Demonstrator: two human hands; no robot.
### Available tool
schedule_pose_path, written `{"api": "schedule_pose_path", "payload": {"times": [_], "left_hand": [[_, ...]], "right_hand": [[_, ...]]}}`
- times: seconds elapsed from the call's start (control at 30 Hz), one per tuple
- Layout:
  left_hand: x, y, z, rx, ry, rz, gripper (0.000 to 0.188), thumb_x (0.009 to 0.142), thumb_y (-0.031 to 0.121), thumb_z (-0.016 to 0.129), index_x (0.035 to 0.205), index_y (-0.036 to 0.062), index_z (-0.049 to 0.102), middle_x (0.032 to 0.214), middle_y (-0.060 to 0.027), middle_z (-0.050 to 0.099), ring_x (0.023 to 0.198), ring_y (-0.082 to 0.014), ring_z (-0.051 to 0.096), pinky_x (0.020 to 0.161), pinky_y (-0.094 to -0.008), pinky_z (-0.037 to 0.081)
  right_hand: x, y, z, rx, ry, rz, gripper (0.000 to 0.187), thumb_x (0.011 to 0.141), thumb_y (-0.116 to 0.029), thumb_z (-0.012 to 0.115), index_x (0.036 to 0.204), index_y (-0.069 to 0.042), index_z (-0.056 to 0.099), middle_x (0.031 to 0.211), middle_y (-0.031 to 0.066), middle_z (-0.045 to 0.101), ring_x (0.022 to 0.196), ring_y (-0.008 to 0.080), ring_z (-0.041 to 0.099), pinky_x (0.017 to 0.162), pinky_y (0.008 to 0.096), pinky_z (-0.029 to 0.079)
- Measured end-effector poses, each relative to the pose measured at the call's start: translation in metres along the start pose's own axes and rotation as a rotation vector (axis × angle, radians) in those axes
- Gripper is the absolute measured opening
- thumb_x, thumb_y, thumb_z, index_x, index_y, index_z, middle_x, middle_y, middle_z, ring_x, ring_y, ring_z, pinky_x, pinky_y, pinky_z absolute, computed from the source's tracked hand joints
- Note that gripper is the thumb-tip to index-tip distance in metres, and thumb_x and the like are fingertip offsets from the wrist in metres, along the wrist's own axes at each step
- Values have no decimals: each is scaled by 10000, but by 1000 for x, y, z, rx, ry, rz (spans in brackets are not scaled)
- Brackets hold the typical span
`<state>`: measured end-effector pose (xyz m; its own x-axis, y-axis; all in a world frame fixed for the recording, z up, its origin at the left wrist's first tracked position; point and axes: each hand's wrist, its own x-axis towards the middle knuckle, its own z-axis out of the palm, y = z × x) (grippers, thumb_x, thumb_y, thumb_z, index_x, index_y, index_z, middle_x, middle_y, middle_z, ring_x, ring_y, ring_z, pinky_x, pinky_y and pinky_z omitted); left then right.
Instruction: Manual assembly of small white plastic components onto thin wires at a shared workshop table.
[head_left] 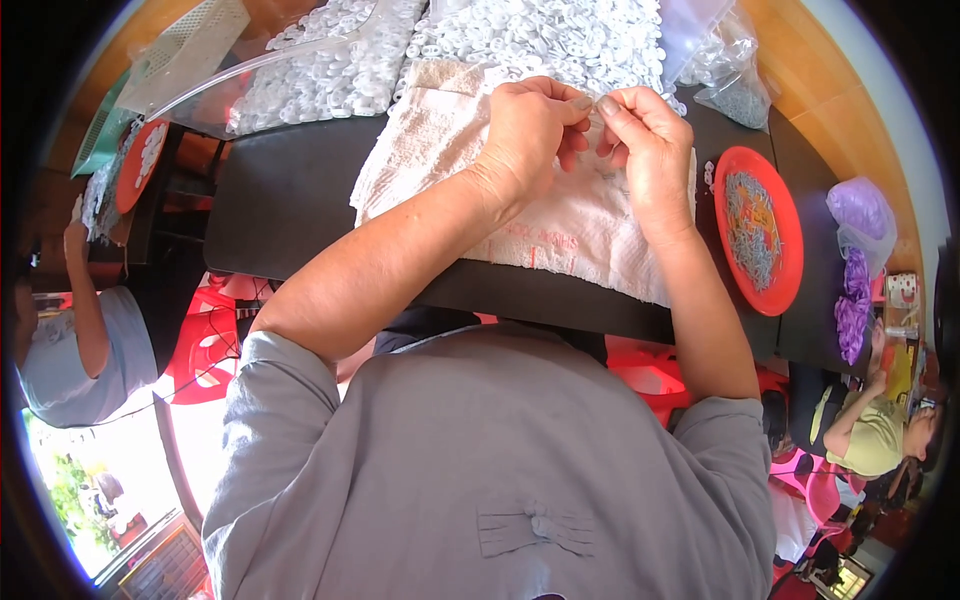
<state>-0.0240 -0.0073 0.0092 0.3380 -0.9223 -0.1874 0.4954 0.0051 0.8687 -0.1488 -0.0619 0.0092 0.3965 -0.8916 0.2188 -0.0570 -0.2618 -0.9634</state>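
Left hand [543, 130] and right hand [645, 145] raised over white towel [430, 150]; on each, thumb and fingers together, tips almost meeting. Whatever sits between: too small to tell. Progress: apparently far from done, judging by the big heap of loose white pieces [540, 35] and the thin grey pins [762, 262] on the red plate [790, 255]. Finished ones: cannot tell. Heap lies just far of the grip; pins right and nearer, apart, on tabletop [290, 190].

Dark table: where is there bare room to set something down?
Widest: left of the white towel, in front of the clear tub. Smaller: between the red plate and purple bag. Crowded: the far side, with white pieces.
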Motion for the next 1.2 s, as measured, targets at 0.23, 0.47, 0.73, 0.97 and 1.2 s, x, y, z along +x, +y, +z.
{"api": "schedule_pose_path", "payload": {"times": [0.23, 0.47, 0.73, 0.97, 1.2], "left_hand": [[3, -1, -2, -20, -3, -35, 51, 847, 11, 597, 831, -35, 586, 669, -85, 585, 500, -151, 529, 390, -285, 387], [3, -3, 0, 46, -15, -26, 48, 841, 1, 589, 817, -40, 583, 662, -86, 581, 495, -148, 522, 385, -281, 382], [-6, 0, 4, 115, 45, 13, 70, 865, 23, 587, 842, -43, 595, 692, -97, 585, 500, -155, 516, 419, -284, 387], [4, -2, -3, -54, 2, -36, 42, 833, -1, 600, 830, -41, 586, 675, -93, 586, 495, -166, 531, 400, -296, 393], [4, -2, -2, -46, -19, -47, 47, 829, 4, 612, 816, -36, 592, 666, -93, 583, 501, -168, 537, 409, -299, 396]], "right_hand": [[5, -4, -11, -116, -115, -25, 114, 904, -132, 590, 889, -33, 644, 677, -21, 570, 614, 53, 525, 536, 194, 373], [5, 2, -13, -266, -129, -165, 107, 910, -127, 580, 864, -40, 623, 672, -27, 568, 595, 39, 502, 510, 190, 358], [-2, -1, 5, -11, -59, 39, 106, 873, -99, 624, 828, -4, 620, 656, -7, 569, 561, 66, 505, 514, 219, 408], [9, -12, -11, -269, 21, -75, 119, 891, -119, 627, 893, -1, 640, 672, 0, 591, 587, 67, 518, 541, 230, 421], [13, -1, -23, -415, -97, -459, 88, 891, -41, 604, 967, -6, 632, 793, -11, 627, 685, 48, 516, 630, 217, 439]]}}
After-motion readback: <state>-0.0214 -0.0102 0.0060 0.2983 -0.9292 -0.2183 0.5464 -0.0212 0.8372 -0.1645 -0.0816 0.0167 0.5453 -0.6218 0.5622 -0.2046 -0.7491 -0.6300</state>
